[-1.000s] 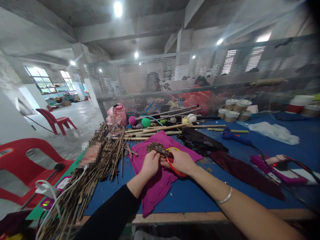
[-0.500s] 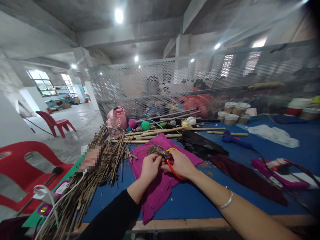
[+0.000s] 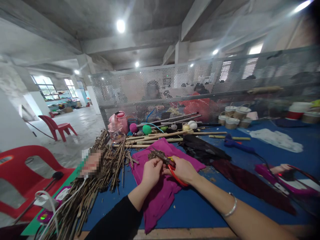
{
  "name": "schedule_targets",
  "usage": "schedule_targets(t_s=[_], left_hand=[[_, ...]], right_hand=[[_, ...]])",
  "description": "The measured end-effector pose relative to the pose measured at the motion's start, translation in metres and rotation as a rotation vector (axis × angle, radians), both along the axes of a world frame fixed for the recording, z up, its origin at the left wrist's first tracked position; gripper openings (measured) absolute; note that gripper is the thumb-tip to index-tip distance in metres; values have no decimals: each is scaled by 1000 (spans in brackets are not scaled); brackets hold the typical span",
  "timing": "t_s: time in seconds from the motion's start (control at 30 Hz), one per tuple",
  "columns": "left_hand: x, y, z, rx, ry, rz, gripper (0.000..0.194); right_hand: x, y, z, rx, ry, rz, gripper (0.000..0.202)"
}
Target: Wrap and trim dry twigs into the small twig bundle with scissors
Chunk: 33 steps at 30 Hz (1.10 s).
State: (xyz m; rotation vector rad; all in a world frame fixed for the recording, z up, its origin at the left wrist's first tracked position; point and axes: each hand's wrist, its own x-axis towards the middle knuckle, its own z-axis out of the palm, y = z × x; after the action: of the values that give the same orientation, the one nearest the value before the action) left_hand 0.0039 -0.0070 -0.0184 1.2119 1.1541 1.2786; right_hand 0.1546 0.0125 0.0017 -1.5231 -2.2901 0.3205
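Steadily pinch the twig bundle just beyond your left hand's nearly closed grip, above the pink cloth, while your right hand, curled round the scissors beside it, angles the blades off your fingertips.

- Reaching over the near edge of the worktop with both arms.
- Slanting the left forearm, in a black sleeve ending short of the wrist, inward and away from that edge.
- Slanting the right forearm, bare, inward to meet it.
- Pinching thumb and fingers together in the left grip.
- Curling the right grip closed, just beside the left.
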Motion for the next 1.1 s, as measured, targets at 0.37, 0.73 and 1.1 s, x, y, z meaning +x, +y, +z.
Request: schedule_targets(t_s=[0.37, 0.73, 1.1], left_hand=[[0, 6, -5, -11, -63, 9, 22], [-1, 1, -1, 53, 10, -1, 18], [0, -5, 9, 89, 28, 2, 21]], right_hand=[[1, 1, -3, 48, -1, -5, 43], [-3, 0, -3, 162, 122, 106, 40], [-1, -5, -4, -38, 199, 65, 33]])
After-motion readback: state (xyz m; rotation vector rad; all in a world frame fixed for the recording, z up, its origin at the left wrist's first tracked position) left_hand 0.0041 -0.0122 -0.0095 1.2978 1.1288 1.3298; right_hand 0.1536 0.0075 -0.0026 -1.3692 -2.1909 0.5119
